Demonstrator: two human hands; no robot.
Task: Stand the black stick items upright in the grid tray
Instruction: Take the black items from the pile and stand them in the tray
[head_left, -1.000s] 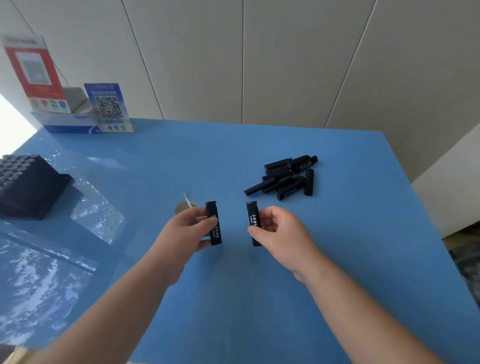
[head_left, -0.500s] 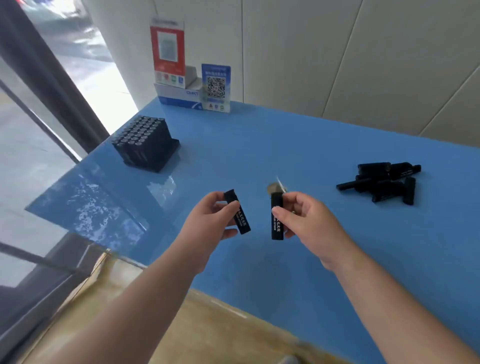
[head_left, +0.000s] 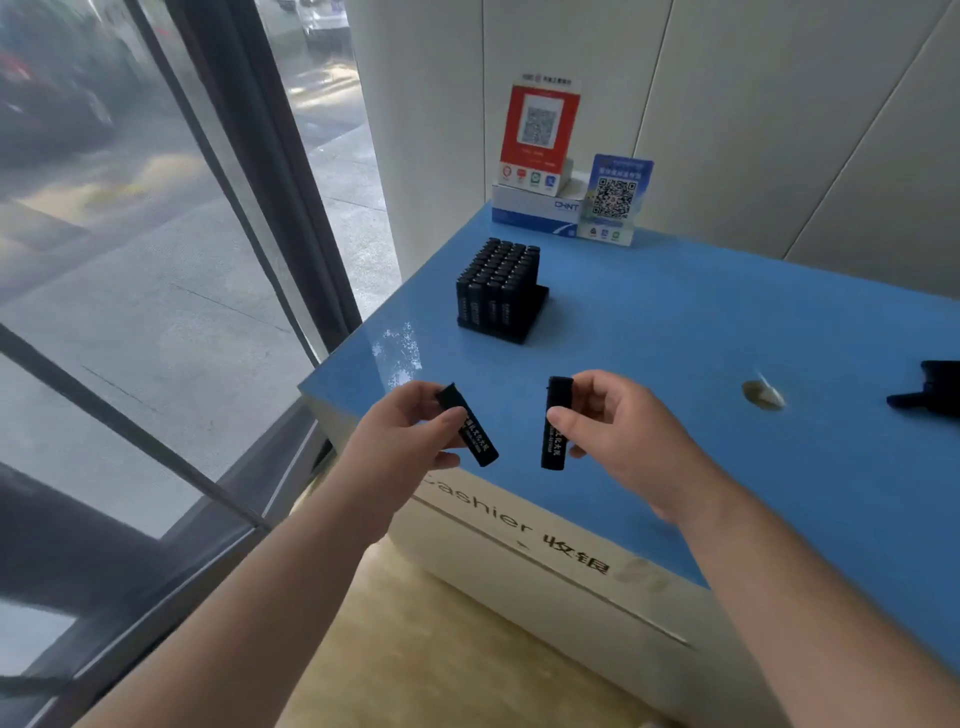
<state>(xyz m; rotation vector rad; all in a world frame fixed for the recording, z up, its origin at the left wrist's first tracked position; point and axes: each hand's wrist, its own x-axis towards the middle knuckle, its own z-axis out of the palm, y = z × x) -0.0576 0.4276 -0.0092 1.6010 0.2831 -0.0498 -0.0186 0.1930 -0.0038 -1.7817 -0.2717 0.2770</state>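
Left hand (head_left: 410, 441): grip closed on one black stick (head_left: 467, 432), thumb across its front, fingers behind; the stick is tilted, top end up-left, bottom end down-right, white print along its side. Right hand (head_left: 618, 436): grip pinching a second stick (head_left: 557, 422) between thumb and forefinger, other fingers curled behind; this one is close to upright, white print facing me. The two sticks are near each other, not touching, both held in the air above the near left corner of the blue table (head_left: 727, 338). Grid tray (head_left: 535, 325) sits on the table beyond my hands, toward the far left corner, well apart from both sticks. It is packed with black sticks standing upright (head_left: 501, 280); its right-hand strip shows as bare base. Can't tell from here whether any slot among the standing ones is free. Remaining loose sticks (head_left: 930, 389) lie at the right frame edge on the table, mostly cut off. A small round brownish object (head_left: 761, 397) lies on the table between my right hand and those loose sticks; can't tell what it is. Behind the tray, against the wall: a white-and-blue box (head_left: 535, 210), a red QR sign (head_left: 540, 135) on it, a blue QR sign (head_left: 615, 200) beside it. Window (head_left: 130, 234) to my left.
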